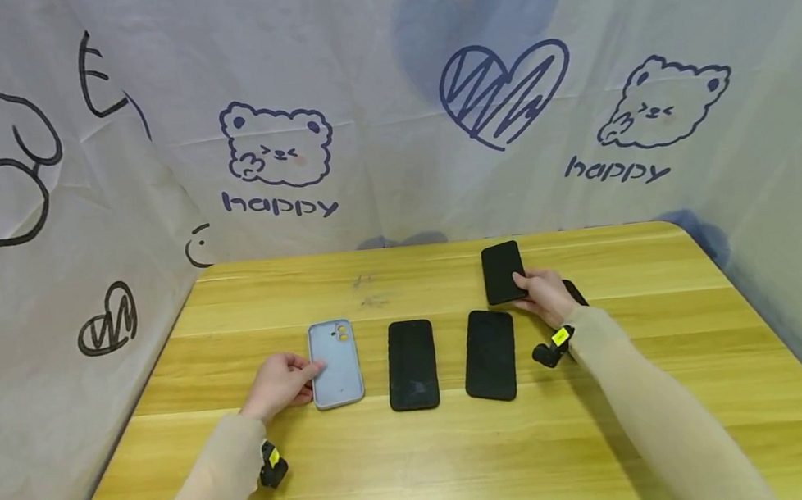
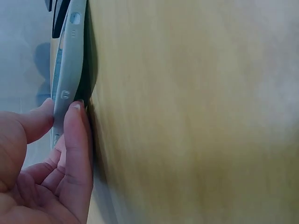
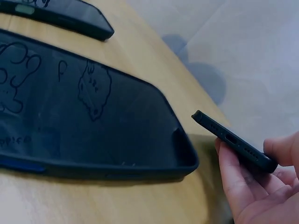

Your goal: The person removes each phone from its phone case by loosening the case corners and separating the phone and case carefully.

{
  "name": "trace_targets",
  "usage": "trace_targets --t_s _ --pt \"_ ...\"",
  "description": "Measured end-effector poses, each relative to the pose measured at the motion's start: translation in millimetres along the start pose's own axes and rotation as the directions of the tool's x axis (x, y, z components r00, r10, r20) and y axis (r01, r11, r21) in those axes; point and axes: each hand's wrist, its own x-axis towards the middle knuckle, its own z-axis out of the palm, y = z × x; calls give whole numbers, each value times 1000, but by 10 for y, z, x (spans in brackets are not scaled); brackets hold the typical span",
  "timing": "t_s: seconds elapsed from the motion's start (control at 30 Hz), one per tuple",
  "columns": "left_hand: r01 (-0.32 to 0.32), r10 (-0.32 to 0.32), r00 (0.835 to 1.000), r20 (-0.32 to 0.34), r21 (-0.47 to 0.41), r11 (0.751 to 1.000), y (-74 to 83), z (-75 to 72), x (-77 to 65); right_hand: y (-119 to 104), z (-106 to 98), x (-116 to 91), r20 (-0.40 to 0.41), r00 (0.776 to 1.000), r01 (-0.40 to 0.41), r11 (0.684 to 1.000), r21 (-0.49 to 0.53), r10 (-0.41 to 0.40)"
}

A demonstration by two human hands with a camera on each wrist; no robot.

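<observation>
My left hand [image 1: 281, 383] pinches the left edge of a pale blue phone case [image 1: 336, 365], thumb on the inner side. The left wrist view has the case [image 2: 70, 65] edge-on, a finger under it and its near edge tipped up off the wood. Farther back on the right, my right hand [image 1: 546, 296] grips a black phone [image 1: 503, 273] by its right side. That phone's bottom end, with port and speaker holes, faces the right wrist camera, and the thumb lies on its screen side. Two black phones, a left one [image 1: 412, 366] and a right one [image 1: 490, 355], lie screen up between the hands.
A dark object [image 1: 575, 292] lies behind my right wrist, mostly hidden by it. The wooden table [image 1: 427, 478] ends at the back against a printed cloth [image 1: 371, 121], which also stands along both sides.
</observation>
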Motion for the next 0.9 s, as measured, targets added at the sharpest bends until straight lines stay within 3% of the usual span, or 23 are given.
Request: trace_targets --t_s 0.57,0.9 --pt "2 -7 993 117 37 999 49 -86 31 72 31 107 -35 999 26 999 -34 -27" --pt "10 -20 990 143 70 998 60 -84 -9 80 1 91 -37 999 27 999 -29 -28"
